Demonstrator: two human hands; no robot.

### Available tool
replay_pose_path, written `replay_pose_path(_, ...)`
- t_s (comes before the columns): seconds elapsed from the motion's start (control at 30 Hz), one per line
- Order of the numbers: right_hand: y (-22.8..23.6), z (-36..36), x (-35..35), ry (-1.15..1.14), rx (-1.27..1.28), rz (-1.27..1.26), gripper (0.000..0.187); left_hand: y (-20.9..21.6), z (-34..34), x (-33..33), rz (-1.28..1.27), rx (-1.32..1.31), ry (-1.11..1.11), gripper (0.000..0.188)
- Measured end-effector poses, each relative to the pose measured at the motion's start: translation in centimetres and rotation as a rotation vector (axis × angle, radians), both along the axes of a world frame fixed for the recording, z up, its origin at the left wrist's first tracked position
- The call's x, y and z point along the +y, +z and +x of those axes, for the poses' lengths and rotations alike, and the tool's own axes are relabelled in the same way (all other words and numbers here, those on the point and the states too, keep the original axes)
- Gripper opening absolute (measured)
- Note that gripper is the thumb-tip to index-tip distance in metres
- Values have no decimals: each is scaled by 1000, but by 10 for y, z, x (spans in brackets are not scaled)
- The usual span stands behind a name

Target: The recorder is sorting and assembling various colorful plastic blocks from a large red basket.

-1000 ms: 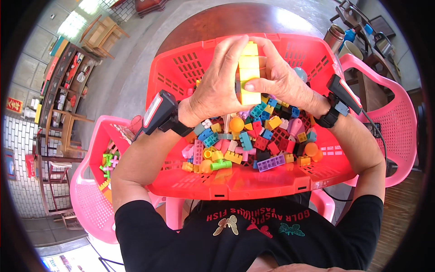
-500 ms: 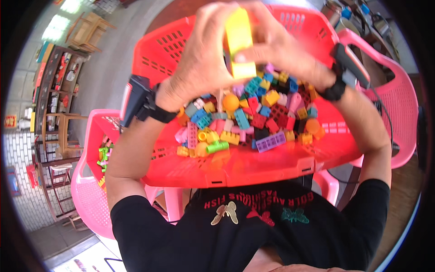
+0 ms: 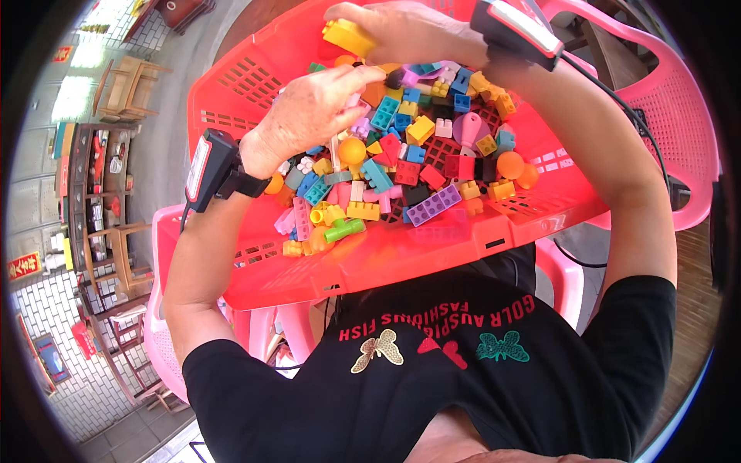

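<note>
A yellow building brick (image 3: pixel 347 37) is gripped in the fingers of my right hand (image 3: pixel 409 32), which reaches across the far side of the red basket (image 3: pixel 301 282). Closer to me and to the left, my left hand (image 3: pixel 305 112) hovers over the loose bricks, fingers stretched out and thumb apart, with no held brick visible. Beneath the hands lies a heap of mixed toy bricks, among them a purple brick (image 3: pixel 434 205), a teal brick (image 3: pixel 384 113), an orange ball (image 3: pixel 352 150) and a green tube piece (image 3: pixel 343 230).
Pink plastic chairs stand at the right (image 3: pixel 671 147) and the left (image 3: pixel 166 309) of the basket. Dark shelving (image 3: pixel 93 193) and a wooden chair (image 3: pixel 123 92) are farther left. Cables run from the devices strapped on both wrists.
Both hands were together on a tall yellow piece above the basket. They have separated: the right has swung left and far with a yellow brick, the left has lowered toward the heap.
</note>
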State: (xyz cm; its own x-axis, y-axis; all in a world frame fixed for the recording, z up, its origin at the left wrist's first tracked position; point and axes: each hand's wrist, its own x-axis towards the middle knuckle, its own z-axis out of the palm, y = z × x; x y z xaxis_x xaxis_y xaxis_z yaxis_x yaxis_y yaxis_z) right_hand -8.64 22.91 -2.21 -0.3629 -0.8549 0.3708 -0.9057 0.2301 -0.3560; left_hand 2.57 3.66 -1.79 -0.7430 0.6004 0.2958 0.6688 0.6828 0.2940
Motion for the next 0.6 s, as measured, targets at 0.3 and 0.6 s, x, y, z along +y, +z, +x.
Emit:
replay_pose_path(0.3,-3,-1,-13,-161,98,110,64,0,13,61,-389,-234,68,51)
replay_pose_path(0.6,5,2,-11,-94,64,34,66,-20,18,80,-383,-101,-17,26)
